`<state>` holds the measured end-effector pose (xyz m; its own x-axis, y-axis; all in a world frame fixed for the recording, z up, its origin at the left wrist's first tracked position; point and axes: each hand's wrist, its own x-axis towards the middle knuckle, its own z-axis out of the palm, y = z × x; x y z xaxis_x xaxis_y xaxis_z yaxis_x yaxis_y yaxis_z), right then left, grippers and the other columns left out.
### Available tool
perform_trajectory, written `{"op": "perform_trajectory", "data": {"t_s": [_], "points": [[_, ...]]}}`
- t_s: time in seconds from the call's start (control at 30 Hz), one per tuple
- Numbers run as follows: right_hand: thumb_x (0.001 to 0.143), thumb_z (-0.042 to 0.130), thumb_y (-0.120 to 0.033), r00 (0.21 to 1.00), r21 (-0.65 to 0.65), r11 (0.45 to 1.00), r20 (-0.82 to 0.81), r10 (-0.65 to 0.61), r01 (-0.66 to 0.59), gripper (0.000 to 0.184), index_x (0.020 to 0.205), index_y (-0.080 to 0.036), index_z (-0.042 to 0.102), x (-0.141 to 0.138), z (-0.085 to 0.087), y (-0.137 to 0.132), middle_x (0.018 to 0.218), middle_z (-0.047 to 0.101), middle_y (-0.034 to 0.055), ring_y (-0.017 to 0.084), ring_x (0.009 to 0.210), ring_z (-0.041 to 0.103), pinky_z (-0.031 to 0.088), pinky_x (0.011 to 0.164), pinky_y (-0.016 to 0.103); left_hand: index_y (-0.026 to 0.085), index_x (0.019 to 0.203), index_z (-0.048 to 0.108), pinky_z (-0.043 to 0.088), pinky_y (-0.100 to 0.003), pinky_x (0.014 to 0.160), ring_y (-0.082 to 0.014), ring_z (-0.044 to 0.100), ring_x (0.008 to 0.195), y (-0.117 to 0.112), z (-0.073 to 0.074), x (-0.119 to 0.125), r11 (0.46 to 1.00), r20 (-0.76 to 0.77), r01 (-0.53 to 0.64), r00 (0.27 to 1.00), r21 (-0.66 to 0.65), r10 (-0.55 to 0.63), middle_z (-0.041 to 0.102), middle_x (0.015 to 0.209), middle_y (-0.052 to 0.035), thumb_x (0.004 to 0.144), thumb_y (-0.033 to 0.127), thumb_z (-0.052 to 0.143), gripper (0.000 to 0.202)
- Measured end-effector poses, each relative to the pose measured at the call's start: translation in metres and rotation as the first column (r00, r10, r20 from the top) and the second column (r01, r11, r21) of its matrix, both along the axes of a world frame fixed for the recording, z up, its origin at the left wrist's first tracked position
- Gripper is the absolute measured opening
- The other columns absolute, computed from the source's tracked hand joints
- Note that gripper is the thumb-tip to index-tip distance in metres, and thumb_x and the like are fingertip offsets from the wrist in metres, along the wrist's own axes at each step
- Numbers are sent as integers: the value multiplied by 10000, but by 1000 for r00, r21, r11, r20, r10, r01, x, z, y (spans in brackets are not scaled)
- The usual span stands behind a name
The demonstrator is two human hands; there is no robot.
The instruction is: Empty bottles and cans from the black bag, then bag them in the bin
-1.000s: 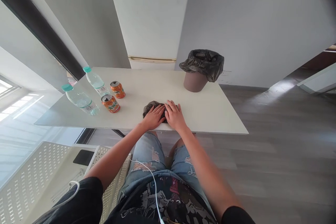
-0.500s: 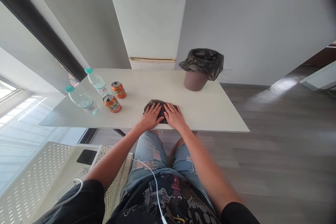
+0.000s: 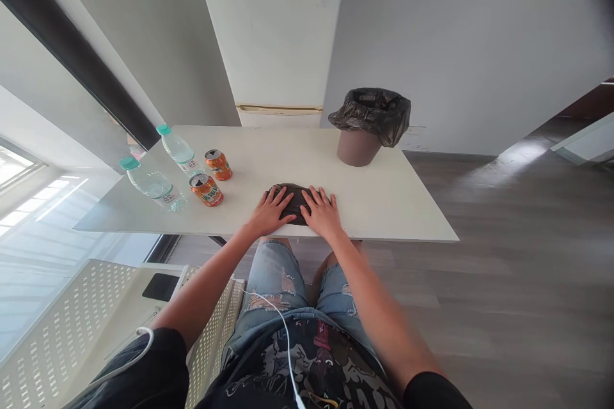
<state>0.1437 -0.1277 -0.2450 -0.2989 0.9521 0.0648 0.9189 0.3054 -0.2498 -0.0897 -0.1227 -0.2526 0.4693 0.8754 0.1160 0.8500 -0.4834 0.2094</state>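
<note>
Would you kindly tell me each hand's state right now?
Left hand: open, palm down on the flattened black bag.
Right hand: open, palm down on it too.

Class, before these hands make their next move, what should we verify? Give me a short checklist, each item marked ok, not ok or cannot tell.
1. Left hand on the black plastic: ok, fingers spread.
2. Right hand touching it too: ok.
3. Bin upright on the table: ok.
4. Bottles capped: ok, both.
5. Orange cans sealed: not ok, both tops show openings.
6. Nothing inside the bin: cannot tell, its bottom is hidden.
</note>
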Motion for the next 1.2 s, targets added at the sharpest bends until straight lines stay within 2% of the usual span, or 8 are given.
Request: {"op": "perform_trajectory", "data": {"t_s": [0.3,0.5,0.6,0.7,0.8,0.93,1.1,1.2], "points": [[1114,279,-513,1000,-23,1000,2,8,-8,636,1702,-280,352,1,4,-1,1787,225,24,345,1662,193,177,1321,669,242,1697,326,175,-696,1301,-421,138,1643,-1,3,-16,995,48,-89,995,42,87,259,1764,-124,1071,590,520,743],[1108,283,-524,1000,9,1000,-8,5,-5,675,1723,-247,282,0,5,-3,1802,188,63,354,1656,198,197,1314,651,247,1273,735,458,-474,1139,-310,591,1302,-42,13,-6,971,226,-115,972,211,66,655,1355,-129,1097,397,526,312],[1104,283,-474,979,168,982,-198,-51,86,704,1744,-204,164,7,6,-6,1807,151,130,362,1653,196,263,1289,634,237,1300,724,493,-473,1052,-314,621,1201,-68,10,11,976,198,-94,979,197,55,672,1283,-134,1084,380,569,302],[1102,244,-367,891,285,936,-449,-61,208,604,1662,-179,370,23,4,-8,1676,431,185,325,1558,391,374,1244,563,231,1414,662,487,-490,1054,-331,612,1225,-83,6,34,973,171,-81,984,215,44,659,1346,-144,1078,381,592,374],[1090,315,-377,865,209,955,-496,-81,209,505,1444,-159,602,38,0,-12,1414,662,193,331,1314,604,491,1134,530,240,1511,584,458,-533,1118,-354,582,1312,-85,3,57,974,141,-76,989,213,46,622,1448,-150,1066,414,615,478],[1077,382,-372,907,107,983,-412,-93,150,434,1334,-156,657,46,4,-30,1321,715,184,348,1246,627,515,1087,532,228,1535,535,355,-636,1240,-386,495,1451,-82,-2,72,983,154,-96,986,159,72,570,1529,-159,976,392,748,620],[1103,411,-436,863,-126,992,-500,-75,13,386,1365,-260,633,62,26,-73,935,772,56,259,907,724,594,855,403,229,1279,652,208,-680,1311,-342,444,1530,-86,-6,52,992,156,16,987,125,-35,649,1408,-141,951,122,644,345],[1096,439,-386,882,-77,995,-472,24,-69,389,1447,-291,579,78,34,-91,1045,755,61,239,945,722,602,897,399,229,1101,664,214,-570,1342,-242,507,1494,-85,-4,29,977,191,164,964,133,-187,699,1290,-92,913,-21,466,370]]}}
